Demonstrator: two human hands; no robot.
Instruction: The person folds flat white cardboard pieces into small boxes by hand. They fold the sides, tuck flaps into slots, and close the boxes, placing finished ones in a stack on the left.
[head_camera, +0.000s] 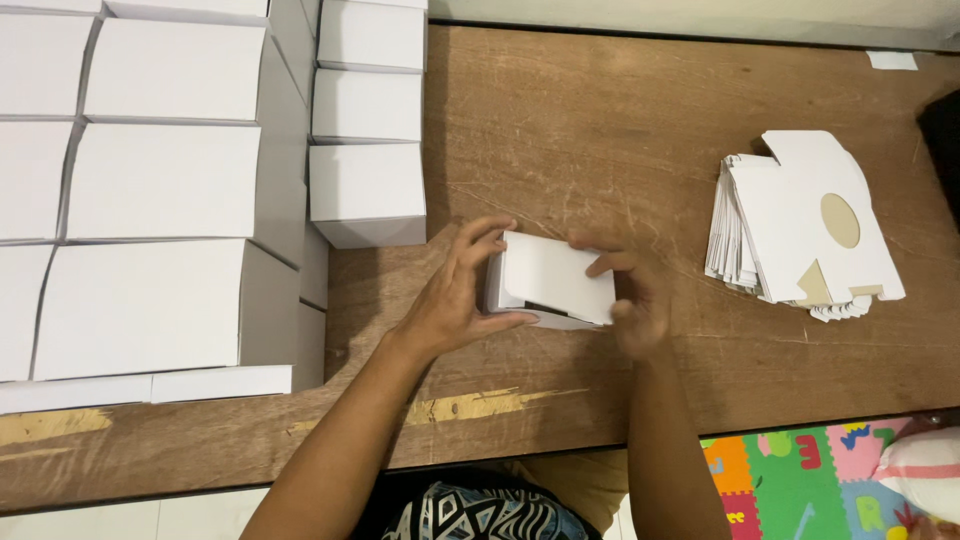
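On the wooden table, both hands grip a white box, its long axis running left-right.

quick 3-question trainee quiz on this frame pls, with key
1. True or false: both hands touch the small white box.
2. The stack of flat blanks lies on which side of the box? A) the person's left B) the person's right C) under it
3. What surface does the work sit on?

Key
1. True: left hand and right hand grip its two ends.
2. B
3. A wooden table, with folded boxes stacked at the left.
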